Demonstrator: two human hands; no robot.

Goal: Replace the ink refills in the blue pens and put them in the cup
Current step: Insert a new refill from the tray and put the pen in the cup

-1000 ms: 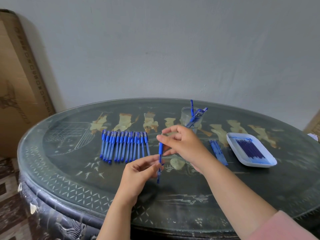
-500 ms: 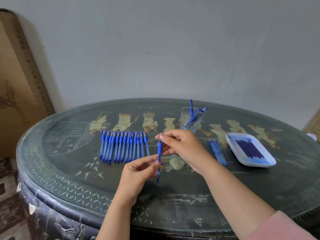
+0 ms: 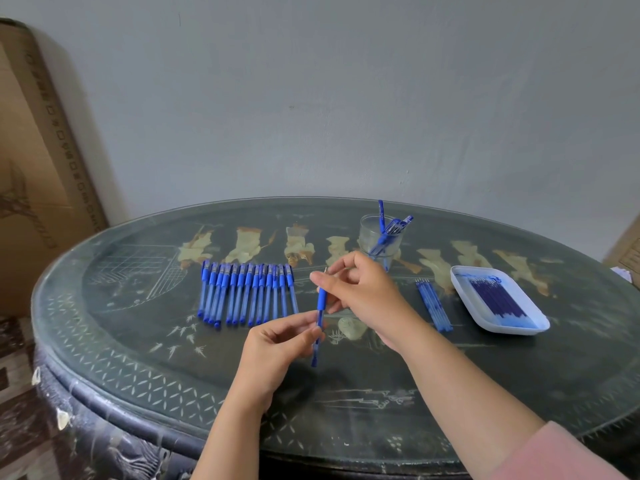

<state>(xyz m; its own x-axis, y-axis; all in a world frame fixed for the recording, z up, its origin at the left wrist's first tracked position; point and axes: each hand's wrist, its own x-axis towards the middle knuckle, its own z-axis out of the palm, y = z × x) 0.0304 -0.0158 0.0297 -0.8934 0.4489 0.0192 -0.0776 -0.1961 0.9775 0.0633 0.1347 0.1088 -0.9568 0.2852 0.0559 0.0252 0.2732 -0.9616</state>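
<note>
A blue pen (image 3: 319,317) stands almost upright above the table's middle, held by both hands. My left hand (image 3: 277,348) pinches its clear barrel low down. My right hand (image 3: 360,289) pinches the metal tip at the top, just above the blue grip. A row of several capped blue pens (image 3: 246,292) lies to the left. The clear cup (image 3: 379,242) behind my right hand holds several blue pens. A few refills (image 3: 434,304) lie loose to the right, beside a white tray (image 3: 460,292) with several dark blue refills.
The round dark table (image 3: 138,358) has a glass top and a curved front edge close to me. A tall cardboard box (image 3: 38,161) leans against the wall at the left. Another box corner (image 3: 627,251) shows at the far right.
Both hands keep their hold on the pen in the same spot. My right fingers have shifted slightly at the pen's top end.
</note>
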